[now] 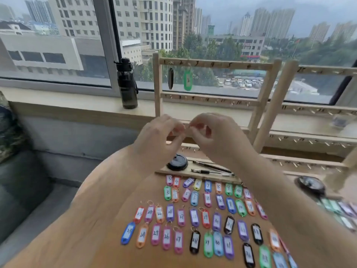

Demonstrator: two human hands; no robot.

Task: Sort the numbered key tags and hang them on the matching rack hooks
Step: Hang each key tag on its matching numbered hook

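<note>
Over the table (160,260) by the window, left hand (160,132) and right hand (210,132) up in front of the rack (216,65).

Fingers curled in on both, tips almost meeting. Too blurry to tell whether pinching anything. Down below, key tags (194,217) lying flat in numbered rows, colours all mixed. Up on the top rail, only a black tag (170,78) and a green tag (188,80) hanging side by side. Dark bottle (128,86) on the sill, black lid (177,162) and two pens (210,168) on the rack base.

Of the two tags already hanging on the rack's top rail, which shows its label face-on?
The green tag, the right one of the pair. The black tag beside it hangs turned edge-on, so its label is hidden.
</note>
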